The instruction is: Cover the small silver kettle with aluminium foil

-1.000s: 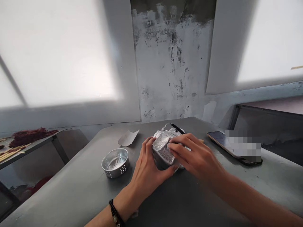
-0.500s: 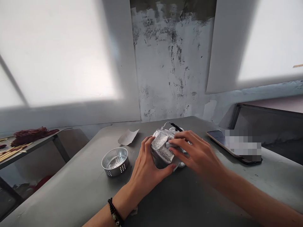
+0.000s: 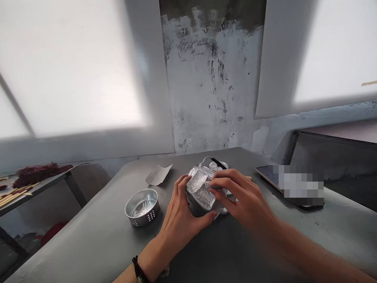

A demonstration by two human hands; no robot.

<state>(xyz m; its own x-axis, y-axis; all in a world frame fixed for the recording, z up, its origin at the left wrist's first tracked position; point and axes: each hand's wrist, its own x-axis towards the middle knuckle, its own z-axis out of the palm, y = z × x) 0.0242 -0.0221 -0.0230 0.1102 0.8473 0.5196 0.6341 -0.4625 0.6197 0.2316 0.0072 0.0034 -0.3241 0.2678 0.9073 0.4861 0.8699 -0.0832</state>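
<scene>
Gripping the silvery wrinkled object (image 3: 204,196) from its left side, with the thumb at the near edge, the left hand (image 3: 180,214) is clamped on it near the middle of the grey table (image 3: 100,236), though I cannot tell whether its underside touches the surface. The right hand (image 3: 246,194), just beside the left one, pinches a small grey piece (image 3: 207,184) between thumb and fingers at the top of this object. A perforated metal cup (image 3: 141,216) stands upright to the left, a bent sheet of paper (image 3: 159,175) lies behind it, and a phone (image 3: 268,175), partly blurred, lies at the right.
</scene>
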